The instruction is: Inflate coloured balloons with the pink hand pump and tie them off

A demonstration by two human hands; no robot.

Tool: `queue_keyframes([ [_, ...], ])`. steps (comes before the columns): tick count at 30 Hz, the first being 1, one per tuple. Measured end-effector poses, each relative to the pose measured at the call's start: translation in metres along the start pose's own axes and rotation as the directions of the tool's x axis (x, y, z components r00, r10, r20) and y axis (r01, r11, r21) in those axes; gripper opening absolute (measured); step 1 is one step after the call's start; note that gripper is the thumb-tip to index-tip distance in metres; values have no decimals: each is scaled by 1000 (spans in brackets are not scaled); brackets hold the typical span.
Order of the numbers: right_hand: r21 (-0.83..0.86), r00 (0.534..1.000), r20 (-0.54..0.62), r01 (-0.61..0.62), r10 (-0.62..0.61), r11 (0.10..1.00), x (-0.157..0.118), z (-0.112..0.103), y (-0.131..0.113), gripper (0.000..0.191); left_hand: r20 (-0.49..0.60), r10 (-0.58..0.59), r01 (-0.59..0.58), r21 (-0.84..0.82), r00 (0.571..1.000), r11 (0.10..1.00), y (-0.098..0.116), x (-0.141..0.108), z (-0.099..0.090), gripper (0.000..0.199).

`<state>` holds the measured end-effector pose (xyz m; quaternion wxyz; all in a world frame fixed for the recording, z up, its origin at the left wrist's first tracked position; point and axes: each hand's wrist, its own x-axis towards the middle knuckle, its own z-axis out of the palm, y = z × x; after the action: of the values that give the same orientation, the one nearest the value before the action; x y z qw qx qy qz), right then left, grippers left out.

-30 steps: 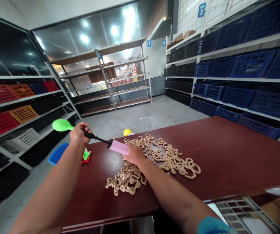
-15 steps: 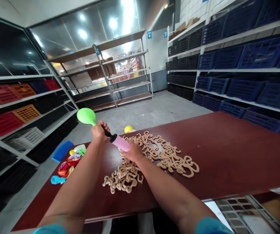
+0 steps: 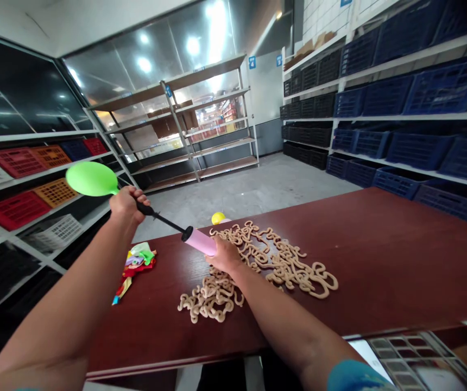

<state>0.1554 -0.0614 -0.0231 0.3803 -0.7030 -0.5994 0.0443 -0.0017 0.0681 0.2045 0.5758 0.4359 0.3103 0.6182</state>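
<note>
The pump barrel at frame centre is smooth, satin-finish plastic; the balloon at centre left is smooth, stretched rubber. The table top, lower frame, is glossy and wood-like. The crates, right, are plastic.

Strands spread over the middle of the counter; a heap of balloons lies left of them; above the counter, a pump runs from the left hand to the right hand; the mounted balloon is left of the left hand; crates fill the left shelves and right shelves; a rack stands at the far side.
</note>
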Motion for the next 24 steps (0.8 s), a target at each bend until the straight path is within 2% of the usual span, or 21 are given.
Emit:
queue_keyframes([
  [2,17,1000,0,-6,6,1000,0,0,3,49,7,19,-19,3,1000,1000,10,6,-1,17],
  [4,23,1000,2,-24,24,999,0,0,5,47,-3,39,-39,-2,999,999,7,6,1,17],
  [8,33,997,-6,-79,79,996,0,-1,9,47,-16,18,-19,-22,1000,1000,-32,-10,16,18],
  [12,53,994,3,-110,110,993,-1,-4,10,48,46,-16,15,16,999,1000,-79,-36,37,14],
  [14,68,992,-4,-124,124,990,-1,-5,10,49,72,-28,26,25,997,999,-93,-47,44,13],
  [16,73,991,-6,-130,131,989,-2,-6,9,51,71,-31,29,24,997,999,-98,-53,47,13],
  [20,54,995,-16,-98,99,994,-2,-8,4,51,45,-50,49,16,998,999,-85,-51,38,13],
  [24,39,999,-24,-41,42,998,-3,-10,0,51,34,-61,61,-7,998,998,-40,-33,24,15],
])
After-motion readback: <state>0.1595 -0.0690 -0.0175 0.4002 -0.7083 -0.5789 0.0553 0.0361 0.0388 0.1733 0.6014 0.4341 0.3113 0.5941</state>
